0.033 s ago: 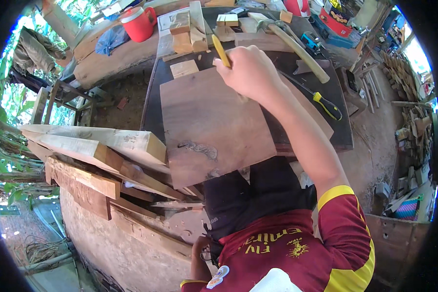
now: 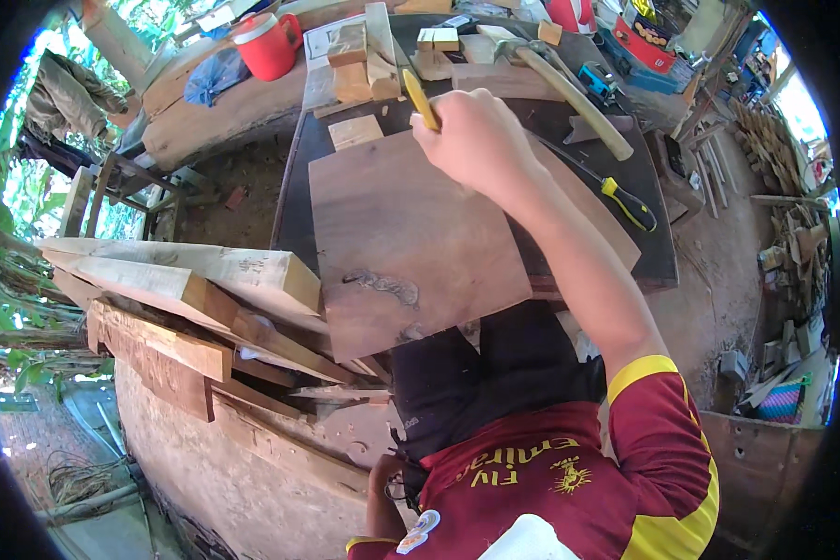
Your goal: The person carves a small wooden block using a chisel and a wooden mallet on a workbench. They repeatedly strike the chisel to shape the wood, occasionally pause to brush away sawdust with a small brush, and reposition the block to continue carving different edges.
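My right hand (image 2: pixel 471 135) grips a yellow pencil (image 2: pixel 417 93), its upper end pointing up and away from me. It is over the upper part of a square brown board (image 2: pixel 410 243) on the dark tabletop (image 2: pixel 294 205), which has a rough grey mark low on it. Just right of the hand lie a yellow-and-black screwdriver (image 2: pixel 628 203) and a wooden-handled hammer (image 2: pixel 578 103); a small pale offcut (image 2: pixel 354 133) is at the board's far left corner. My left hand (image 2: pixel 382 474) hangs down by my hip at the lower edge, its fingers mostly hidden.
Long timbers (image 2: pixel 233 280) are stacked on the left. A red mug (image 2: pixel 265 51), a blue plastic bag (image 2: pixel 210 84) and wood blocks (image 2: pixel 350 65) sit at the back. A blue tool (image 2: pixel 595 79) lies back right, with scrap wood (image 2: pixel 774 140) piled beyond.
My right hand and the pencil have shifted very slightly to the left. Nothing else has visibly moved.
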`<state>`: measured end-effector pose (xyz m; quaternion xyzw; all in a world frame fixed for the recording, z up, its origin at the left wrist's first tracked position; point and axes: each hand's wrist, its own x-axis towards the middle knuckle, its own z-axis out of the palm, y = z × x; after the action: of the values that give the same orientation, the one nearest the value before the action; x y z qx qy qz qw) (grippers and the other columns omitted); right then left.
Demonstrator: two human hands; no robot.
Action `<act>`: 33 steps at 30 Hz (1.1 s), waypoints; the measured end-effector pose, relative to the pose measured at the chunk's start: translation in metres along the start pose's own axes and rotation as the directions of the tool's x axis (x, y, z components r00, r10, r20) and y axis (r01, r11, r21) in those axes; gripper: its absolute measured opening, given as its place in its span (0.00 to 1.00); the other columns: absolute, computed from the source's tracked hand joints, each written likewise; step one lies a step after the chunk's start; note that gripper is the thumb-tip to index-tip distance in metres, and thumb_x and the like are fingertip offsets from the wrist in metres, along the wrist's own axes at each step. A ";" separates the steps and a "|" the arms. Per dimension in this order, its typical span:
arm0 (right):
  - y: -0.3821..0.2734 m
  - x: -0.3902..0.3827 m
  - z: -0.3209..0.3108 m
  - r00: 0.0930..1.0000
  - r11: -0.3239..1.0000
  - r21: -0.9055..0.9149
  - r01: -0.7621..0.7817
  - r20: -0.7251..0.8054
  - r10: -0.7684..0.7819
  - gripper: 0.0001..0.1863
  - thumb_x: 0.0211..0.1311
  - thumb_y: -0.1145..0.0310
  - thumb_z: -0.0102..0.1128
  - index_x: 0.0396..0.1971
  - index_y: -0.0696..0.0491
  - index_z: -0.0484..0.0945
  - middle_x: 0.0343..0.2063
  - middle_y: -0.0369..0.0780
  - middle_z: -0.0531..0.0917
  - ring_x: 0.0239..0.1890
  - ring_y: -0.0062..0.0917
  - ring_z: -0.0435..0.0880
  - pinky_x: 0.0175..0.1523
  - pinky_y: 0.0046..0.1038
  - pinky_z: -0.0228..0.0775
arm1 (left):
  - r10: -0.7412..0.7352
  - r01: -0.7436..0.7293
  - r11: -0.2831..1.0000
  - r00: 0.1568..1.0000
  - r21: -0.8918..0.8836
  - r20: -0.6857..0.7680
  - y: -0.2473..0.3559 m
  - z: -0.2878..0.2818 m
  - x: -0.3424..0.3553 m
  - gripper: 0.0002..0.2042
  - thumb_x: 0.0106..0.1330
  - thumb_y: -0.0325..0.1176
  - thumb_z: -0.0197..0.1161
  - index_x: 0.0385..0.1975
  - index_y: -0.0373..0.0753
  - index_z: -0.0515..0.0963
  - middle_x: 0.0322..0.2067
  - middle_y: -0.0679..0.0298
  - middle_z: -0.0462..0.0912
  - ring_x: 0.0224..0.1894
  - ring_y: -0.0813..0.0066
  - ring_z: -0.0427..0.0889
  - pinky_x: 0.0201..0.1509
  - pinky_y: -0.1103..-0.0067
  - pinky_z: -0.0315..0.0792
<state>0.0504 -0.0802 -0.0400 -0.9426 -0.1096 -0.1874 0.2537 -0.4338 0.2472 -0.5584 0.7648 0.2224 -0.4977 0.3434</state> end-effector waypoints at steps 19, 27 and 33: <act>-0.040 0.032 0.077 0.965 0.784 0.587 0.203 0.016 -0.262 0.13 0.59 0.61 0.54 0.32 0.54 0.82 0.24 0.44 0.84 0.27 0.37 0.84 0.35 0.32 0.74 | -0.006 0.007 0.996 1.000 -0.086 0.007 -0.015 0.007 -0.008 0.11 0.54 0.39 0.63 0.25 0.38 0.80 0.20 0.56 0.81 0.23 0.68 0.82 0.25 0.69 0.74; -0.065 0.017 0.029 0.999 0.981 -0.190 0.045 0.014 -0.044 0.12 0.50 0.65 0.58 0.29 0.58 0.81 0.24 0.47 0.83 0.28 0.40 0.84 0.38 0.36 0.76 | 0.002 -0.003 0.992 1.000 -0.127 -0.011 -0.023 0.022 -0.013 0.10 0.54 0.38 0.64 0.24 0.37 0.79 0.19 0.57 0.81 0.23 0.68 0.82 0.25 0.69 0.74; -0.053 0.034 0.072 0.979 0.899 0.428 0.095 0.122 -0.162 0.12 0.53 0.61 0.60 0.25 0.55 0.82 0.23 0.44 0.83 0.27 0.36 0.84 0.37 0.34 0.75 | 0.031 -0.034 0.992 0.999 -0.124 -0.024 -0.022 0.021 -0.015 0.09 0.53 0.37 0.64 0.24 0.37 0.79 0.19 0.57 0.81 0.23 0.68 0.82 0.25 0.69 0.74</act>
<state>0.0870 0.0055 -0.0605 -0.8682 -0.2290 -0.1021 0.4283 -0.4676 0.2458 -0.5572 0.7509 0.2444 -0.4687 0.3959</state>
